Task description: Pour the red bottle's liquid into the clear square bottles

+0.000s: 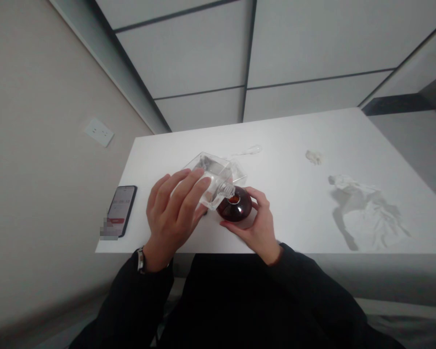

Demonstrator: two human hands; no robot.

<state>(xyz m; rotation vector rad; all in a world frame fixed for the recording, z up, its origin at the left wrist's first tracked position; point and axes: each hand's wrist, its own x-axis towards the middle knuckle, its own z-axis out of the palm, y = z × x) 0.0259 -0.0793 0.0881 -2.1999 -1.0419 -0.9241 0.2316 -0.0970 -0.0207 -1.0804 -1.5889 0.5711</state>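
My left hand (178, 206) is wrapped round a clear square bottle (212, 186), tilted so that its threaded neck points to the right. The neck sits at the mouth of a dark reddish-brown round bottle (240, 209); whether the two touch I cannot tell. Around that round bottle's right side curl the fingers and thumb of my right hand (259, 225). I cannot make out any liquid flowing between them. Behind the clear bottle a clear plastic piece (240, 174) is partly hidden.
On the white table (287, 223) lie a clear spoon-like piece (252, 150) at the back, a small crumpled wad (314, 157) and a crumpled translucent plastic bag (370, 208) to the right. A phone (121, 208) rests at the left edge, beside the wall with a socket (99, 132).
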